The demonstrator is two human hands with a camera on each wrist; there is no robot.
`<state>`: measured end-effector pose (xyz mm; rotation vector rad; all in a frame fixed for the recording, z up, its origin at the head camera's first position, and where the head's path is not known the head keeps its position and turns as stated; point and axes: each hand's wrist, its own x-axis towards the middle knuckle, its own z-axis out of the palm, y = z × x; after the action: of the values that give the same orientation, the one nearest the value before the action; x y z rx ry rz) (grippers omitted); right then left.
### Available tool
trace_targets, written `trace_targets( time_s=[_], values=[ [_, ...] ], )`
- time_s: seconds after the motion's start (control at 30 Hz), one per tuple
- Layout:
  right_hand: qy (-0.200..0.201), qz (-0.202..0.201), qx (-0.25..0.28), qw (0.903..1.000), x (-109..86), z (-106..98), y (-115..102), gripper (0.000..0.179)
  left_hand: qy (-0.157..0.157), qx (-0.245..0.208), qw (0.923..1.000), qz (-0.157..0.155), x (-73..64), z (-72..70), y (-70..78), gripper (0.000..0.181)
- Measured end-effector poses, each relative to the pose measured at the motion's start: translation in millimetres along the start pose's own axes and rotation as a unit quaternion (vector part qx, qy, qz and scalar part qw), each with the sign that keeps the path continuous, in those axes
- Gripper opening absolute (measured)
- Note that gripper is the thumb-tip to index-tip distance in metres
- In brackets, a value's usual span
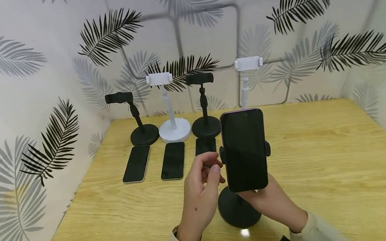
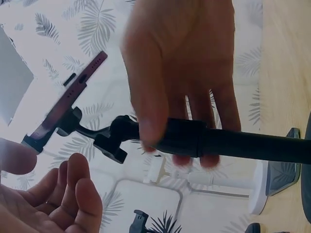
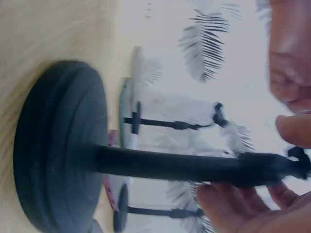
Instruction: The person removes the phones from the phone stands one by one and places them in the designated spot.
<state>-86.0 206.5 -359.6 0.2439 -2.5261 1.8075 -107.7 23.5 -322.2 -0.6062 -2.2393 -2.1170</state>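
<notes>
A dark-screened smartphone (image 1: 245,150) sits upright in the clamp of a black phone stand (image 1: 239,212). Behind it, my right hand (image 1: 273,201) grips the stand's pole; the phone hides part of that hand in the head view. In the left wrist view its thumb lies across the pole's collar (image 2: 184,137), fingers round the far side. My left hand (image 1: 203,198) is beside the phone's left edge, fingers loosely bent and holding nothing. Its thumb is right at the clamp's end in the left wrist view. The round base (image 3: 60,145) is close to the tabletop.
At the table's back stand two black phone stands (image 1: 143,134) (image 1: 206,126) and two white ones (image 1: 174,130) (image 1: 248,64). Phones (image 1: 136,163) (image 1: 173,160) (image 1: 205,145) lie before them on the wooden table (image 1: 329,151). A leaf-patterned wall is behind.
</notes>
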Motion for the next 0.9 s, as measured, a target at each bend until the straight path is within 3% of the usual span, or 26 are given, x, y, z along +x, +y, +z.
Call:
trace_targets(
  time_s=[0.03, 0.1, 0.17, 0.3, 0.4, 0.57, 0.7, 0.9],
  values=[
    [0.025, -0.015, -0.059, 0.9979, -5.8, -3.5, -1.4, 0.035, 0.001, -0.003, 1.0000, 0.006, 1.8, 0.7, 0.0, 0.025],
    [0.060, -0.045, -0.071, 0.9947, -16.1, -10.4, -4.4, 0.046, 0.002, -0.011, 0.9998, 0.015, 4.9, 1.5, -0.2, 0.026],
    [0.074, -0.073, -0.031, 0.9941, -24.2, -17.4, -7.8, 0.042, 0.001, -0.023, 0.9994, 0.026, 7.1, 1.8, 0.7, 0.028],
    [0.050, -0.133, 0.079, 0.9867, -32.3, -27.4, -16.0, 0.030, -0.005, -0.032, 0.9983, 0.049, 11.8, 3.9, 5.4, 0.030],
    [0.030, -0.128, 0.103, 0.9861, -31.4, -27.6, -24.5, 0.024, -0.011, -0.003, 0.9969, 0.077, 16.2, 8.5, 8.8, 0.031],
    [0.076, -0.087, 0.060, 0.9915, -25.6, -16.8, -34.2, 0.022, 0.003, 0.066, 0.9902, 0.123, 18.4, 14.4, 10.8, 0.033],
    [0.106, -0.114, 0.062, 0.9858, -27.0, -9.0, -32.1, 0.014, 0.010, 0.086, 0.9854, 0.147, 16.4, 16.0, 9.1, 0.034],
    [0.104, -0.155, 0.082, 0.9790, -28.8, 1.4, -24.3, 0.008, 0.039, 0.100, 0.9798, 0.168, 14.5, 17.4, 5.1, 0.033]
  ],
)
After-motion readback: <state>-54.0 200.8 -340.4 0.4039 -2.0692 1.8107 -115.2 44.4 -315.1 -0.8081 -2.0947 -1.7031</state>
